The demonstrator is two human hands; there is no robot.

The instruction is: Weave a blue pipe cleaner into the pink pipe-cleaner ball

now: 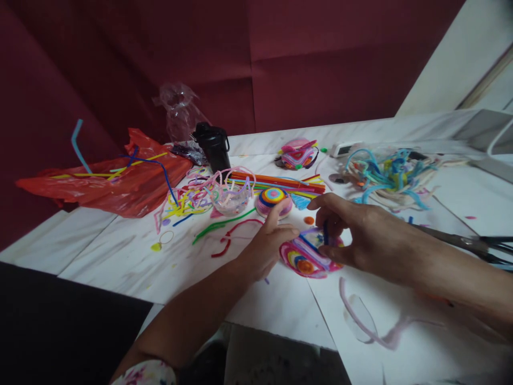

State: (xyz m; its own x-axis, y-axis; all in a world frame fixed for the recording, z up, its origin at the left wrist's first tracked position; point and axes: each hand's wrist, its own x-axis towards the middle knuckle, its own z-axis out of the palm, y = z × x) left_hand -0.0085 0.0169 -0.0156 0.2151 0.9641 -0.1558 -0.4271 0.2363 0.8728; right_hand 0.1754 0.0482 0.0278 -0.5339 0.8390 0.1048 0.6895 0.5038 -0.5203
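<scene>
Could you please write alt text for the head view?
Two bare hands, left hand and right hand, hold a round multicoloured pipe-cleaner disc on a white marble-patterned table, the right pinching a short blue stem. Loose pipe cleaners, a red plastic bag and scissors lie around.

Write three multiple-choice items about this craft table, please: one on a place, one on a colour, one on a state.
1. Where does the red plastic bag lie?
A. at the left side of the table
B. under the scissors
C. between the two hands

2. What colour is the lidded cup behind the pipe cleaners?
A. white
B. black
C. yellow

3. How is the pink coiled disc at this moment?
A. alone, with no hand near it
B. inside the red bag
C. on the table, with both hands at it

Answers:
1 A: the bag spreads over the left part of the white table.
2 B: cup and lid are dark black.
3 C: the left hand and the right hand meet on the disc.
</scene>
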